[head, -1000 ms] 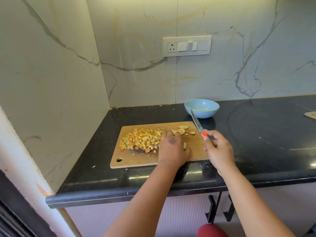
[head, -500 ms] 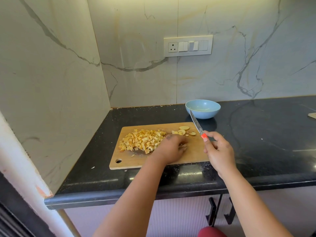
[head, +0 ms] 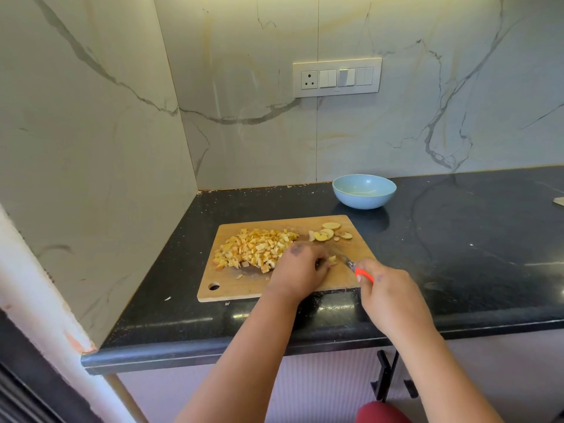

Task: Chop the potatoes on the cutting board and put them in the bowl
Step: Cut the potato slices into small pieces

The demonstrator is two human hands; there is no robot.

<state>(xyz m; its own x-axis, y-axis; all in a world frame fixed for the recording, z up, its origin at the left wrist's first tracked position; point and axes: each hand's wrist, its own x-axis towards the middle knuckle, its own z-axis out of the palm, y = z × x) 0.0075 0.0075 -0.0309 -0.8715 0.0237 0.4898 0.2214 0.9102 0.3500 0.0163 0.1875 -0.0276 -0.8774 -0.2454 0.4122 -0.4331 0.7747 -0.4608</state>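
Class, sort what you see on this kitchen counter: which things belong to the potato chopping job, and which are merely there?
Part of the job: cutting board, diced potato pile, potato slices, knife, blue bowl, left hand, right hand.

Merely there: switch panel, pale object at the right edge.

One camera only — worn on the head, looking forward and down, close above the black stone counter (head: 457, 239).

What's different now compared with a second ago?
The knife came down from pointing toward the bowl to the piece under the left hand, which now holds it. The right hand kept gripping the handle. The diced pile, slices and board stayed put.
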